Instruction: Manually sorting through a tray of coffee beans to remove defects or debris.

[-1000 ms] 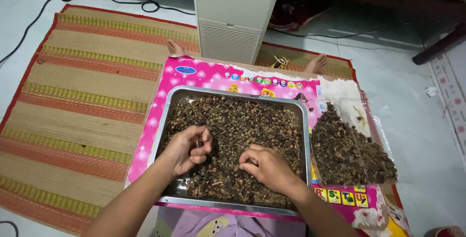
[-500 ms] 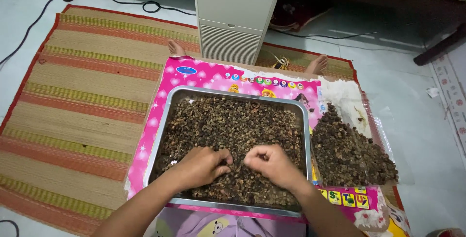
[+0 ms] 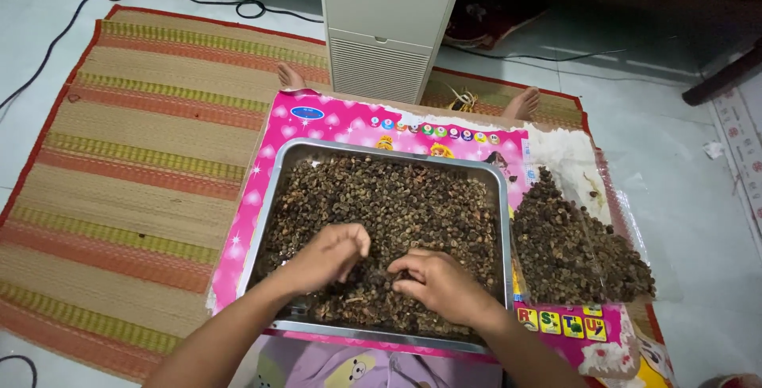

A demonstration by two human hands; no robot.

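Both hands are down in a metal tray (image 3: 501, 221) filled with small dark brown dried seeds (image 3: 397, 197), near the tray's close edge. The left hand (image 3: 329, 257) is curled, its fingers bent inward and pinched together over the seeds; whether it grips any cannot be told. The right hand (image 3: 440, 281) lies just beside it, fingers likewise curled and the tips pressed into the seeds, with thumb and forefinger drawn close; what lies between them is too small to make out. The two hands are near each other but apart, with seeds showing between them. The tray sits on a bright pink printed mat (image 3: 286, 130) that extends beyond the hands on every side. To the right of the right hand, outside the tray, a separate heap of seeds (image 3: 567, 241) rests on a clear plastic sheet (image 3: 635, 197). Under the pink mat and out to the left of the left hand lies a striped woven floor mat (image 3: 135, 142). Beyond the tray, away from the hands, stands a white boxy appliance (image 3: 385, 23) with a slatted lower panel, and two bare feet (image 3: 524, 104) show at either side of it. A black cable (image 3: 238, 11) runs across the tiled floor (image 3: 683, 150).
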